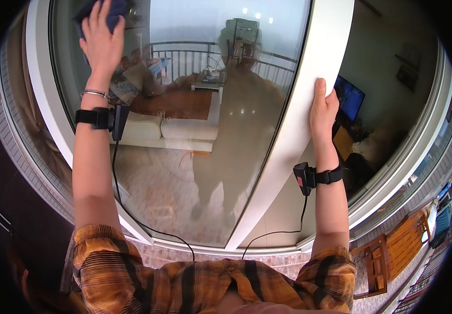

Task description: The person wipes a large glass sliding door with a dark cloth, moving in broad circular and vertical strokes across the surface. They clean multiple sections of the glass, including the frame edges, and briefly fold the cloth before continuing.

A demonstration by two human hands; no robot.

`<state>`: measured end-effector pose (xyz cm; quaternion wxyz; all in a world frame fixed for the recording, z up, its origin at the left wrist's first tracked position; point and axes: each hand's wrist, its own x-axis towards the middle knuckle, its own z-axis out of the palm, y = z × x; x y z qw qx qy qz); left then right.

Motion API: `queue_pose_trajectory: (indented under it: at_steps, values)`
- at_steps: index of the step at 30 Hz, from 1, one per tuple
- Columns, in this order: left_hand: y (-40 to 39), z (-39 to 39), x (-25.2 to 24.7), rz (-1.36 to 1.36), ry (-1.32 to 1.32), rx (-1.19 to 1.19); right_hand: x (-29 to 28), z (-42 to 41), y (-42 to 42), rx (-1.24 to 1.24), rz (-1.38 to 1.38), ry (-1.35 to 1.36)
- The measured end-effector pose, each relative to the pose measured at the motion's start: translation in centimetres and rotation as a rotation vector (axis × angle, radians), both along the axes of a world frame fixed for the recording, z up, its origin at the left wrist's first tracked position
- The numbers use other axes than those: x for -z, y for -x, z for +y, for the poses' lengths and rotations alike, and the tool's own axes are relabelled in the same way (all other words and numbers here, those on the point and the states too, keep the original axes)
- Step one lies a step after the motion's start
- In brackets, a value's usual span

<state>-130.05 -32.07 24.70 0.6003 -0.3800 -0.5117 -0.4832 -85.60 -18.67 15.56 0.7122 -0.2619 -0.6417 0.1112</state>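
My left hand (102, 45) is high on the left side of a glass door panel (194, 172), fingers spread over a dark blue cloth (117, 15) pressed to the pane. Part of the cloth runs out of the top of the view. My right hand (324, 112) grips the white door frame (288, 129) at the panel's right edge, thumb on the front face and fingers curled around the far side. Reflected in the pane are a standing person, a railing and pale sky.
Behind the glass stands a white sofa (188, 127) with a brown cover. Through the gap on the right, a lit television screen (350, 98) shows. Wooden furniture (404, 247) stands at lower right. Black cables (275, 234) hang from both wrist devices.
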Motion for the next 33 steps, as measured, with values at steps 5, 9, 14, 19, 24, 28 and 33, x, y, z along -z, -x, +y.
queue_pose_trajectory:
  at_steps: [5, 9, 14, 19, 24, 28, 33]
  values:
    - [-13.5, 2.5, 4.4, 0.254, 0.226, 0.13, 0.4, 0.5, -0.8, 0.038, -0.009, 0.005]
    - [-23.2, 3.3, 12.2, 0.812, 0.612, 0.395, 0.6, 1.4, -1.0, 0.025, -0.018, 0.003]
    - [-17.9, 3.2, 8.7, 0.681, 0.516, 0.226, 0.8, 0.2, -1.6, 0.036, -0.011, -0.054]
    - [-2.6, -1.3, 3.3, 0.066, 0.016, 0.015, 4.9, -6.5, -3.4, -0.082, -0.064, -0.216]
    - [-10.3, 1.0, 7.5, 0.073, 0.036, 0.004, 10.7, -10.8, -0.1, -0.548, -0.269, 0.025]
    - [-22.7, -0.2, 15.3, 0.224, 0.595, 0.504, 13.4, -11.1, 3.8, -0.818, -0.248, 0.182]
    - [-23.6, -2.2, 18.6, 0.04, 0.774, 0.808, 14.4, -11.4, 8.8, -1.036, 0.213, 0.376]
